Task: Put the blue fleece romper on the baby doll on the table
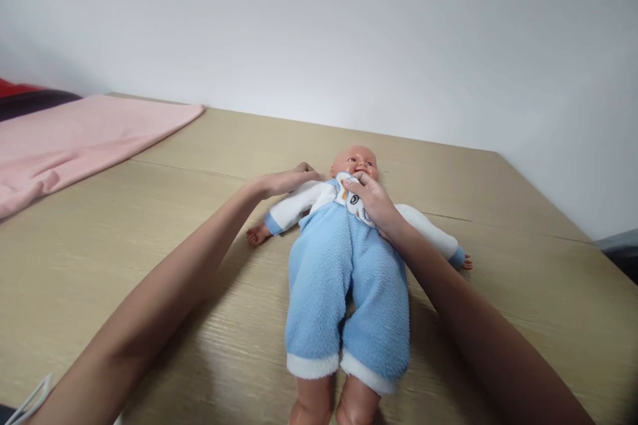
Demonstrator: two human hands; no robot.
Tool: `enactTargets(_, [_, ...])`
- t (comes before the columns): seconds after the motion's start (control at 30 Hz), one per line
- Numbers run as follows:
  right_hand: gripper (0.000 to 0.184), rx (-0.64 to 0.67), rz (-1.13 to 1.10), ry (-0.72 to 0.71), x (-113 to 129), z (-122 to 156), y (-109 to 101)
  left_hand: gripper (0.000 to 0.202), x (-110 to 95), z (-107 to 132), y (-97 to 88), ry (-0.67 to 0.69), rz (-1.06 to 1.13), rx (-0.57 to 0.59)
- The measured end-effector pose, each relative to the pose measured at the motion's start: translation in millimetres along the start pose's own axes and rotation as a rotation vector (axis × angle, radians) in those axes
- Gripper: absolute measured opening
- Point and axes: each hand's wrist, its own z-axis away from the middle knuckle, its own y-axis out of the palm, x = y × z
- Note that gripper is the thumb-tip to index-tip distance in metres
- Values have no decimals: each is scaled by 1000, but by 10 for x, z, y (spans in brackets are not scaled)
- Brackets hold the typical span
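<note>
- At far left, a strip of red material [14, 87] and a dark, rounded item [40, 103] show behind a soft pink cloth [90, 133], its near edge rumpled into loose folds on a tan, wood-grained table [164, 212].
- At lower left, a thin white loop [37, 398] lies against the person's bare left forearm.
- The left hand [292, 179] rests at the shoulder of a doll [343, 252], its fingers loosely curled; whether it grips any fabric cannot be told.
- At center, the doll lies on its back on the table, arms spread, its smooth, hard-looking head at the far end and its glossy bare legs cut off by the lower edge of the view. It wears a fleecy blue outfit [323, 285] with fluffy white leg cuffs, white sleeves banded in blue, and a white bib [355, 200] bearing a black ring and an orange mark.
- The right hand [373, 201] lies over the bib, thumb and index finger close together just below the doll's mouth; a pinch on the collar cannot be confirmed.
- At far right, a dark object [623, 255] sits beyond the table's edge, beside a smooth, pale wall [319, 33].
</note>
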Motion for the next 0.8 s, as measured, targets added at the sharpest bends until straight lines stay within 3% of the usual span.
enactTargets(0.13, [41,-9,21,-18,18,14,28,80,-200,147,-153,-142,-497,336])
enactTargets(0.27, [37,-24,91,20,64,29,38,87,-212,121,-193,-94,-637,488])
enactTargets(0.33, [33,-39,199,38,122,58,12,84,-195,92,-210,-64,-658,521])
enactTargets(0.5, [22,-89,802,-106,336,199,-76,76,-215,91,-237,-96,-664,587])
enactTargets(0.57, [21,-86,931,-113,385,239,-80,76,-229,99,-221,-103,-680,589])
enactTargets(0.7, [33,-119,1145,-115,394,300,-37,84,-241,103,-171,-99,-730,556])
enactTargets(0.8, [40,-163,1296,-247,470,485,45,85,-272,115,-153,-93,-780,543])
